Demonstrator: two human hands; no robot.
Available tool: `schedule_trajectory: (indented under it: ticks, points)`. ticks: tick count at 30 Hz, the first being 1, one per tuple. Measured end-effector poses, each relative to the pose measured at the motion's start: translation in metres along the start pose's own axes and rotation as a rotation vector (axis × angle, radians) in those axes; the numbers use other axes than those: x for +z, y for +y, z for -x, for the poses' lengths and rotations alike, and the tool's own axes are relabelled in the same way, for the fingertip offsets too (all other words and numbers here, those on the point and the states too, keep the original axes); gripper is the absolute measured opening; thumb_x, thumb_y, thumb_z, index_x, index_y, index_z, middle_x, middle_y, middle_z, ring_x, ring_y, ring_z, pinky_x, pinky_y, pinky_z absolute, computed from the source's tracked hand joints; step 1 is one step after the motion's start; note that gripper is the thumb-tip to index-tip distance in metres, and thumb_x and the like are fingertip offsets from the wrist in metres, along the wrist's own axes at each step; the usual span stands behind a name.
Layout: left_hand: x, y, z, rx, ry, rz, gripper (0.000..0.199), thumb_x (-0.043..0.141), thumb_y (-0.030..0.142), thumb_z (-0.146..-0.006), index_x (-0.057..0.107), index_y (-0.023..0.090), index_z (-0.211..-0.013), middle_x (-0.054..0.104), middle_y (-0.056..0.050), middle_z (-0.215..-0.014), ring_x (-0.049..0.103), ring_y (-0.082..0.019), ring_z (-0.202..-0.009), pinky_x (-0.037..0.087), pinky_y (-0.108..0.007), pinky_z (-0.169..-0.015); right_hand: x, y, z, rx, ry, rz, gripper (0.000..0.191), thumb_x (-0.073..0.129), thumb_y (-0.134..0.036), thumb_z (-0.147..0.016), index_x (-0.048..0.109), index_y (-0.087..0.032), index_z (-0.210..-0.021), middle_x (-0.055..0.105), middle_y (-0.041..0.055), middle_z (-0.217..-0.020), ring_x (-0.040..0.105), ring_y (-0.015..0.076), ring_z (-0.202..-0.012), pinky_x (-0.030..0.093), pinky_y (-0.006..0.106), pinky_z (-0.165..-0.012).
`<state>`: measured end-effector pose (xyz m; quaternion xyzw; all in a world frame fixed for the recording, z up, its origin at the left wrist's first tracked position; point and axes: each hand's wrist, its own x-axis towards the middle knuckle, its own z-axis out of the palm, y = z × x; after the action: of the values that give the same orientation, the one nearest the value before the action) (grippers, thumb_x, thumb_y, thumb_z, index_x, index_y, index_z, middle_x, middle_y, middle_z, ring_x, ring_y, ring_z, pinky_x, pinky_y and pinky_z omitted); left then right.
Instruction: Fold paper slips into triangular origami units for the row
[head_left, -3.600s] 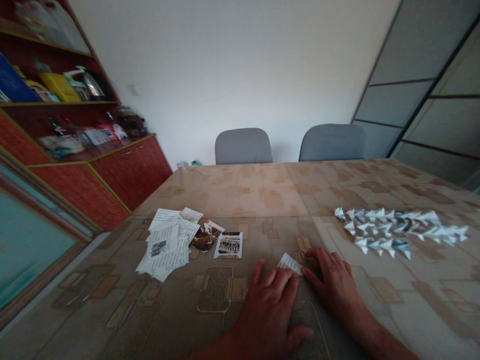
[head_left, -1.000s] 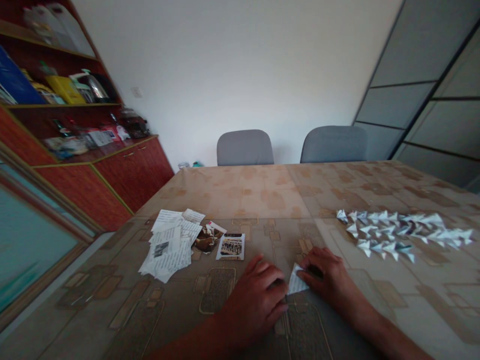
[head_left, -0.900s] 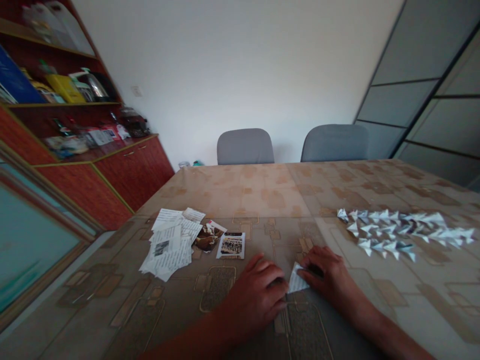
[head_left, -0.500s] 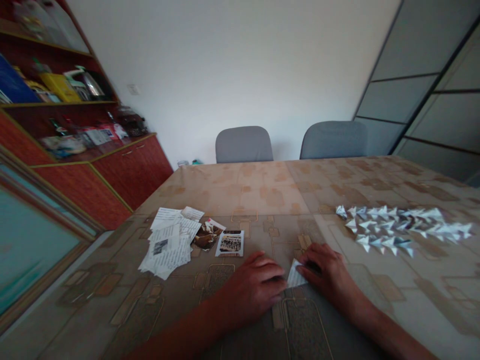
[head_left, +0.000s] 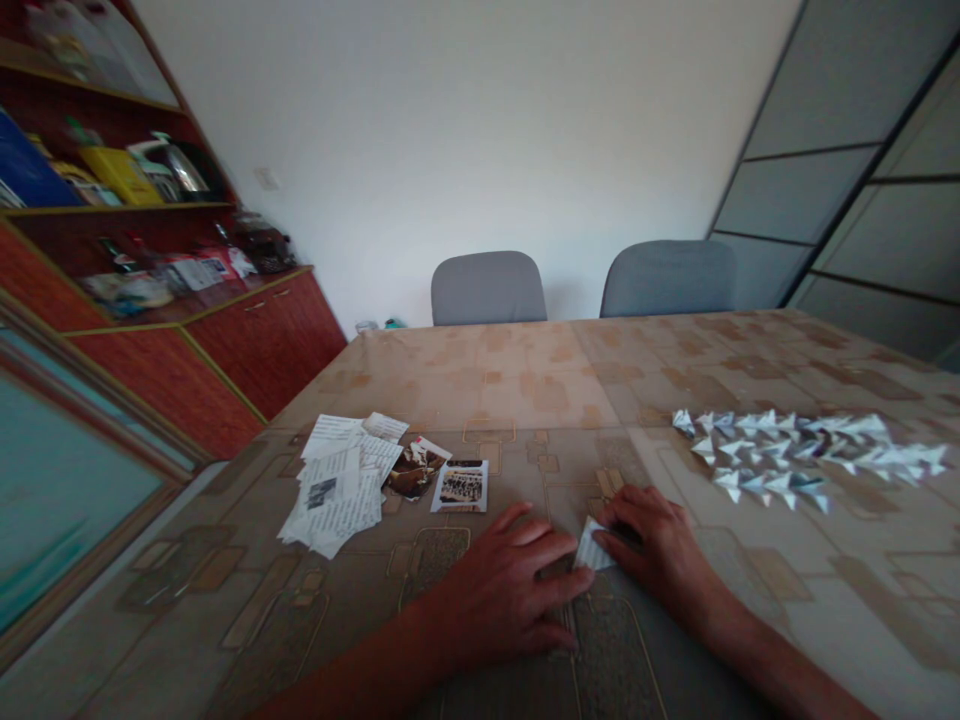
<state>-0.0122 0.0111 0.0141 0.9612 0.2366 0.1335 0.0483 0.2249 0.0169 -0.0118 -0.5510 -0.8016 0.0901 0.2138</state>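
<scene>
A small piece of printed paper [head_left: 594, 549] lies on the patterned table between my hands. My right hand [head_left: 655, 540] pinches its right edge between thumb and fingers. On the other side, my left hand [head_left: 514, 580] has its fingers apart, with a fingertip touching the paper's lower left corner. Loose printed sheets [head_left: 339, 490] form a pile at the left, beside a brown picture piece [head_left: 411, 472] and a square photo piece [head_left: 460, 487]. Rows of folded pointed paper shapes [head_left: 780, 445] stand at the right.
Two grey chairs [head_left: 489, 288] stand behind the far edge of the table [head_left: 517, 375], in front of a white wall. A red cabinet [head_left: 270, 330] with bottles, a kettle and packages is at the left. Grey sliding panels are at the right.
My left hand has spread its fingers, and one fingertip has moved right onto the paper's lower corner. My right hand keeps its place on the paper.
</scene>
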Motion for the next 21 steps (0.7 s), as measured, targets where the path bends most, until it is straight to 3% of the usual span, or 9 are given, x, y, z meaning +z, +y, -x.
schedule_trajectory:
  ticks: [12, 17, 21]
  points:
    - [0.003, -0.001, 0.005, 0.024, 0.025, 0.072, 0.057, 0.047, 0.063, -0.087, 0.056, 0.02, -0.123, 0.058, -0.011, -0.126, 0.052, -0.026, -0.109, 0.03, -0.046, -0.103, -0.002, -0.003, 0.0, 0.021, -0.031, 0.025, 0.008, 0.062, -0.025, -0.085, 0.063, -0.023, -0.077, 0.064, 0.0016, -0.08, 0.058, 0.0224, -0.081, 0.039, 0.034, -0.072]
    - [-0.002, -0.001, 0.012, 0.017, 0.018, 0.071, 0.055, 0.046, 0.062, -0.088, 0.055, 0.021, -0.123, 0.059, -0.012, -0.126, 0.05, -0.027, -0.113, 0.025, -0.052, -0.106, -0.003, -0.005, 0.0, 0.027, -0.033, 0.034, 0.008, 0.062, -0.023, -0.085, 0.062, -0.023, -0.077, 0.063, 0.0016, -0.08, 0.058, 0.0226, -0.082, 0.039, 0.034, -0.073]
    - [-0.002, -0.004, 0.018, 0.002, 0.056, 0.072, 0.051, 0.043, 0.059, -0.091, 0.058, 0.018, -0.115, 0.06, -0.01, -0.125, 0.052, -0.025, -0.112, 0.021, -0.05, -0.11, -0.003, -0.005, 0.0, 0.024, -0.034, 0.029, 0.008, 0.061, -0.023, -0.085, 0.062, -0.023, -0.077, 0.063, 0.0013, -0.08, 0.057, 0.0224, -0.081, 0.039, 0.035, -0.073]
